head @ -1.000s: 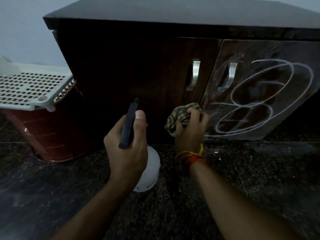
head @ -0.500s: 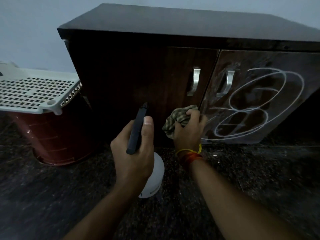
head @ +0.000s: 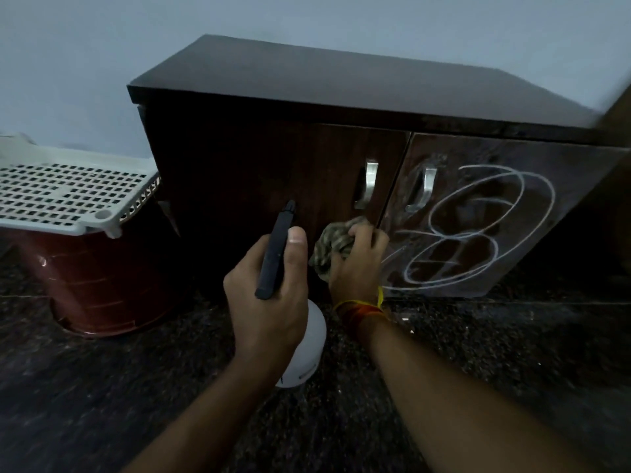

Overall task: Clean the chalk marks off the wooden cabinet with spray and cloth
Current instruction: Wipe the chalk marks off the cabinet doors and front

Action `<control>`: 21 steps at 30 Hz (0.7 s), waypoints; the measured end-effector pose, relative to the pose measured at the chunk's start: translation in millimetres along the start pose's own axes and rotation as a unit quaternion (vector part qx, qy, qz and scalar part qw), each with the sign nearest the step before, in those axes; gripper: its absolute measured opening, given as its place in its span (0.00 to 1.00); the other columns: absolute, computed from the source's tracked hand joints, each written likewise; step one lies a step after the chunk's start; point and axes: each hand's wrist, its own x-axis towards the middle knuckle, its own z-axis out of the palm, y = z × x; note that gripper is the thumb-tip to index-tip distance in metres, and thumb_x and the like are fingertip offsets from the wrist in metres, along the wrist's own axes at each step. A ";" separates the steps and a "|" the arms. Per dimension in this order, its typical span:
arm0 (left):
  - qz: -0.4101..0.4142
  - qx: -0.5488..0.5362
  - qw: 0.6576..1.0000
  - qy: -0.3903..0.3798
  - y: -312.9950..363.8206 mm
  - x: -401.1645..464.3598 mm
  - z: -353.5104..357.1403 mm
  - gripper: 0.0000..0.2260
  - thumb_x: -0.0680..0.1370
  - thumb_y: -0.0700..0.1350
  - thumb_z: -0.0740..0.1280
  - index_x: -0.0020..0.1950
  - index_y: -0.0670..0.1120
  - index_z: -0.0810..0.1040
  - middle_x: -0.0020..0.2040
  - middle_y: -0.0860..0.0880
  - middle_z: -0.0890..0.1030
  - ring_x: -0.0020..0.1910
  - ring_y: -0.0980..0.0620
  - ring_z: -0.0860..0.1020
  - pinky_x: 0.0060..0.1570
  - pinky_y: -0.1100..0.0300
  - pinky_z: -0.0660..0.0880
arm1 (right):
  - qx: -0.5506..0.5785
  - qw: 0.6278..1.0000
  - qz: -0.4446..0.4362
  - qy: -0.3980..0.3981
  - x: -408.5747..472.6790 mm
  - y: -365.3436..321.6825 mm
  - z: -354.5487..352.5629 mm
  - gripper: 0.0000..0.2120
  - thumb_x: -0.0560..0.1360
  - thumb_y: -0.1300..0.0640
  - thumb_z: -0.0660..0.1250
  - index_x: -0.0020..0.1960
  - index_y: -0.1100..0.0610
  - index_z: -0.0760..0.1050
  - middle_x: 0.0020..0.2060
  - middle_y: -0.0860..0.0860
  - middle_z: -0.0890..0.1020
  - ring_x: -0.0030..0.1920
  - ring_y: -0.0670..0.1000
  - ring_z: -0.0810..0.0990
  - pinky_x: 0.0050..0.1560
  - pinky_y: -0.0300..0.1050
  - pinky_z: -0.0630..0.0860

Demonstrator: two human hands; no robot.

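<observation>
A dark wooden cabinet [head: 259,172] with two doors stands against the wall. White chalk loops [head: 478,227] cover its right door, which looks smeared and wet. My left hand [head: 269,295] grips a spray bottle [head: 309,349] with a white body and a black head, the nozzle pointing at the left door. My right hand [head: 358,264] holds a bunched checked cloth [head: 333,247] against the lower edge where the two doors meet.
A maroon plastic bin with a white perforated lid [head: 71,196] stands left of the cabinet. The floor [head: 495,353] is dark speckled stone. Two metal handles [head: 367,186] sit near the door seam. A plain wall is behind.
The view has shifted so the cabinet sits lower and further right in frame. Both hands keep their holds; the cloth stays at the door seam.
</observation>
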 end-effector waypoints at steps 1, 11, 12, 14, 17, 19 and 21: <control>0.002 -0.004 1.000 0.002 0.7 0.7 0.8 0.21 0.77 0.62 0.59 0.40 0.45 0.75 0.34 0.41 0.76 0.27 0.40 0.73 0.27 0.46 0.69 | -0.015 0.999 0.010 -0.036 -4.6 6.3 1.2 0.12 0.71 0.69 0.64 0.53 0.61 0.69 0.58 0.58 0.67 0.52 0.59 0.73 0.55 0.51 0.74; 0.000 0.000 1.000 -0.010 -4.5 -6.2 8.2 0.23 0.79 0.62 0.61 0.40 0.42 0.75 0.34 0.36 0.75 0.27 0.40 0.72 0.25 0.51 0.69 | 0.022 0.997 -0.029 -0.067 7.7 12.0 -33.3 0.18 0.65 0.71 0.65 0.51 0.56 0.71 0.50 0.48 0.64 0.41 0.39 0.61 0.46 0.27 0.61; 0.000 0.001 1.000 -0.011 -3.4 -8.1 9.8 0.24 0.79 0.62 0.61 0.40 0.42 0.75 0.34 0.36 0.75 0.27 0.40 0.72 0.25 0.51 0.69 | 0.012 0.997 -0.040 -0.072 10.5 12.4 -42.5 0.19 0.65 0.71 0.66 0.51 0.55 0.71 0.50 0.48 0.64 0.41 0.38 0.61 0.46 0.27 0.61; -0.006 -0.001 1.000 -0.010 0.1 -12.9 14.1 0.23 0.77 0.64 0.60 0.40 0.45 0.75 0.33 0.39 0.75 0.27 0.40 0.72 0.24 0.51 0.69 | -0.006 0.996 -0.059 -0.073 13.7 12.6 -63.6 0.20 0.63 0.71 0.67 0.52 0.55 0.72 0.50 0.48 0.65 0.43 0.40 0.63 0.46 0.28 0.62; -0.012 -0.003 1.000 -0.016 6.2 -23.8 25.9 0.21 0.75 0.66 0.60 0.40 0.49 0.76 0.36 0.41 0.75 0.27 0.42 0.72 0.24 0.52 0.68 | -0.030 0.994 -0.070 -0.074 19.8 10.8 -97.4 0.20 0.63 0.71 0.68 0.51 0.55 0.73 0.49 0.49 0.67 0.45 0.42 0.65 0.45 0.29 0.62; -0.008 0.006 1.000 -0.028 10.2 -29.5 36.2 0.17 0.76 0.64 0.60 0.39 0.53 0.76 0.34 0.40 0.74 0.26 0.45 0.72 0.24 0.53 0.68 | -0.044 0.995 -0.062 -0.072 24.6 8.8 -118.0 0.19 0.64 0.70 0.69 0.51 0.55 0.73 0.50 0.49 0.67 0.45 0.44 0.67 0.43 0.28 0.61; -0.005 0.018 0.999 -0.038 14.5 -31.5 48.4 0.13 0.77 0.61 0.60 0.39 0.55 0.75 0.29 0.44 0.73 0.26 0.47 0.72 0.25 0.58 0.67 | -0.050 0.995 -0.057 -0.058 29.1 7.1 -134.5 0.18 0.65 0.70 0.70 0.51 0.56 0.73 0.50 0.50 0.67 0.44 0.45 0.67 0.43 0.28 0.61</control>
